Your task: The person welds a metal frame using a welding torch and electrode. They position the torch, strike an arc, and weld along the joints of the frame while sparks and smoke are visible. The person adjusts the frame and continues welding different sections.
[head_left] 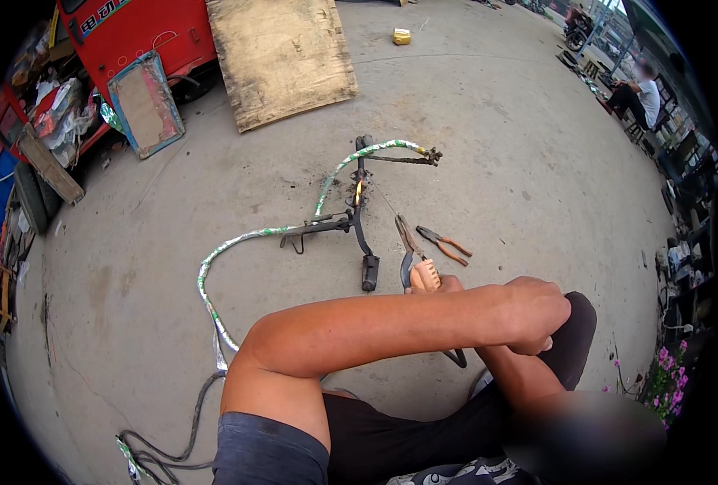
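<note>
My right hand (448, 284) is closed around the ribbed, peach-coloured handle of a welding electrode holder (406, 237). A thin rod runs from its jaws toward a dark metal frame (360, 174) on the ground. One spot on that frame glows orange-yellow, and a black rubber-covered peg (370, 273) sits at its near end. Crossing over my right arm, my left forearm ends in a closed left hand (534, 314) beside my knee; its palm side is hidden. Pliers with orange handles (452, 249) lie right of the holder.
A cable wrapped in green-and-silver tape (205, 275) curves to a rusty end (432, 157) at the frame. A plywood board (282, 61) and a red vehicle (145, 36) stand at the back left. A person (640, 99) sits far right. Pink flowers (670, 384) are near right.
</note>
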Demonstrator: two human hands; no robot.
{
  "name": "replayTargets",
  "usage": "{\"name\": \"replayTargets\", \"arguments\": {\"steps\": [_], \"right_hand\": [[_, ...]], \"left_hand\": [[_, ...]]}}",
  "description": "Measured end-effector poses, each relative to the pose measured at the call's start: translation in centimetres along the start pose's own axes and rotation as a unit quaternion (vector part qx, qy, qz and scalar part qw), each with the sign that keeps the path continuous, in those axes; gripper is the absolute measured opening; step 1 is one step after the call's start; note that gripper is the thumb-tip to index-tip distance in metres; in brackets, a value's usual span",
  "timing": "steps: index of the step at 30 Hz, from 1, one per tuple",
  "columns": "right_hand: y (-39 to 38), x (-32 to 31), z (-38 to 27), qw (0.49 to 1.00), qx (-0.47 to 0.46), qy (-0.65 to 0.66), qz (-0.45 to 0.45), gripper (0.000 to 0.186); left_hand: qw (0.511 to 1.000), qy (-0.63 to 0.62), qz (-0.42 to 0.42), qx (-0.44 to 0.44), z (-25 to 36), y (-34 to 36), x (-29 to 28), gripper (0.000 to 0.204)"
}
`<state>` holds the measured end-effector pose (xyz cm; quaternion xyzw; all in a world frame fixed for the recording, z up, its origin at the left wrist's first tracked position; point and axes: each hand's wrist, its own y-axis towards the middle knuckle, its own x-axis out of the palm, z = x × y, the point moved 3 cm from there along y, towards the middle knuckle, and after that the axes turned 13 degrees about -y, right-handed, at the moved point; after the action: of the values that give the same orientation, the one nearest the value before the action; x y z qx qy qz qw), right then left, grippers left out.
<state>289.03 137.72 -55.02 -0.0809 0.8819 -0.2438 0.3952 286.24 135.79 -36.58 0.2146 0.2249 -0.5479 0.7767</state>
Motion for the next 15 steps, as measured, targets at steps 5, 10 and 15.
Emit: {"name": "replayTargets", "arguments": {"steps": [5, 10, 15], "right_hand": [[0.1, -1.1, -0.9, 0.982, 0.118, 0.14, -0.037, 0.05], [0.2, -2.7, -0.4, 0.96, -0.088, -0.256, 0.068, 0.053], [1.0, -2.1, -0.2, 0.997, -0.056, -0.021, 0.051, 0.047]], "left_hand": [[1.0, 0.01, 0.002, -0.01, 0.0, -0.1, -0.2, 0.024], [1.0, -0.001, -0.008, -0.007, 0.3, -0.2, -0.5, 0.025], [1.0, 0.012, -0.004, -0.012, 0.5, -0.5, -0.7, 0.026]]}}
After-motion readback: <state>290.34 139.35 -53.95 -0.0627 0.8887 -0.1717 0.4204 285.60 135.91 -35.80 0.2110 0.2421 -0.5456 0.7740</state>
